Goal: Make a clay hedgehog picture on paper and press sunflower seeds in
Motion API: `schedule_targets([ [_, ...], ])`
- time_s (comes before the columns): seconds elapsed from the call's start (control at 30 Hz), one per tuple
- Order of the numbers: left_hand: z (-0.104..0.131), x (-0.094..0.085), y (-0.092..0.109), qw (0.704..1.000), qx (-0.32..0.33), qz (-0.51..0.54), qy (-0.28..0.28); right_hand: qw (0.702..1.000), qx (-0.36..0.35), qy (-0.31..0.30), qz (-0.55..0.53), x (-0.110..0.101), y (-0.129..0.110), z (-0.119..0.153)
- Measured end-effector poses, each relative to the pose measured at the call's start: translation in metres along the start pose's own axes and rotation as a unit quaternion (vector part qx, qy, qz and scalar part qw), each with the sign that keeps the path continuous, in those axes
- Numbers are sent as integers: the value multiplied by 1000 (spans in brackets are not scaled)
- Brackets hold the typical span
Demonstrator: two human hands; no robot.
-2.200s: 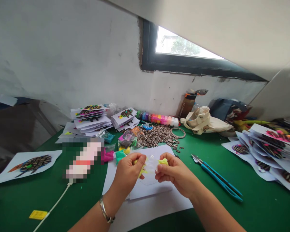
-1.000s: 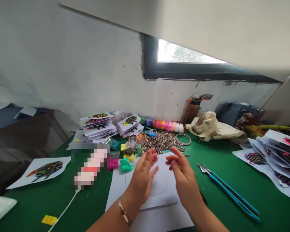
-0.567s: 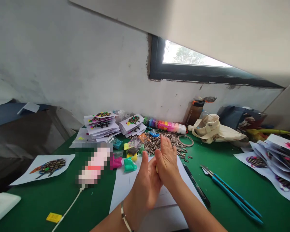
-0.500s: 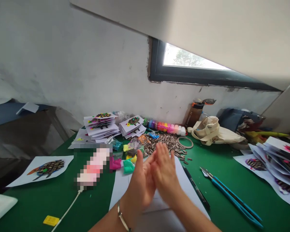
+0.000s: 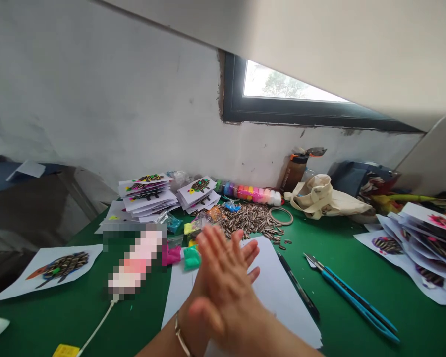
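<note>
lower middle | right hand (image 5: 226,280) kinda crossed over left hand (image 5: 250,252), aiming upper left; fingers straight; can't tell what's between palms; white paper (image 5: 278,292) beneath

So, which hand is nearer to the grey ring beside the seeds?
Left. The left hand has its fingertips sticking out toward the grey ring, short of it; the right hand lies across in front, its fingertips farther off to the left.
</note>
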State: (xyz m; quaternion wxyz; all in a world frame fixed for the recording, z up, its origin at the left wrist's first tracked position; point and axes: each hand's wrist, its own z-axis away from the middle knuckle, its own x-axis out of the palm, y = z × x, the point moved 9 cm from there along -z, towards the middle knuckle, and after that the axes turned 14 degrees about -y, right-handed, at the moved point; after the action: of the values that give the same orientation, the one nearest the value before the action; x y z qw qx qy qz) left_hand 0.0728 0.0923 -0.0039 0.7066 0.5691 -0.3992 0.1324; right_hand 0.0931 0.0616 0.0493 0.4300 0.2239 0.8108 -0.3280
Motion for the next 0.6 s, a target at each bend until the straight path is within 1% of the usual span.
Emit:
schedule_targets([
  [0.07, 2, 7, -4, 999, -21, 15, -35, 998, 60, 26, 0, -10, 16, 0],
  [0.1, 2, 14, -7, 996, -35, 38, -74, 994, 97, 53, 11, -17, 23, 2],
  [0.13, 3, 16, -7, 994, -37, 58, -85, 993, 104, 54, 13, -19, 23, 4],
  [0.17, 3, 14, -7, 994, -33, 65, -76, 997, 65, 34, 4, -17, 15, 4],
  [0.2, 4, 9, -6, 996, -24, 64, -55, 1000, 10, -4, -13, -12, 2, 3],
  [0.23, 4, 7, -6, 997, -24, 65, -46, 997, -48, -53, -29, -5, -11, 2],
  [0.27, 4, 6, -6, 997, -25, 64, -40, 992, -83, -86, -40, -2, -19, 2],
  [0.3, 5, 7, -7, 997, -27, 63, -40, 993, -72, -78, -44, -5, -15, 0],
  [0.33, 5, 9, -7, 996, -34, 65, -47, 998, -10, -37, -41, -13, 0, -2],
  [0.37, 5, 12, -7, 995, -42, 68, -57, 997, 73, 3, -31, -20, 20, -2],
  [0.43, 5, 17, -6, 993, -60, 73, -70, 989, 144, 26, -27, -24, 41, -1],
  [0.47, 5, 17, -5, 993, -65, 71, -63, 986, 160, 30, -24, -23, 45, 1],
  [0.5, 4, 14, -1, 996, -57, 61, -40, 988, 148, 22, -21, -20, 41, 0],
  [0.53, 4, 8, 5, 998, -41, 49, -9, 995, 94, -3, -21, -15, 27, -3],
  [0.57, 5, 3, 10, 999, -23, 35, 21, 998, 28, -53, -25, -5, 10, -5],
  [0.6, 6, -2, 15, 999, -5, 16, 50, 995, -20, -92, -26, 2, -3, -7],
])
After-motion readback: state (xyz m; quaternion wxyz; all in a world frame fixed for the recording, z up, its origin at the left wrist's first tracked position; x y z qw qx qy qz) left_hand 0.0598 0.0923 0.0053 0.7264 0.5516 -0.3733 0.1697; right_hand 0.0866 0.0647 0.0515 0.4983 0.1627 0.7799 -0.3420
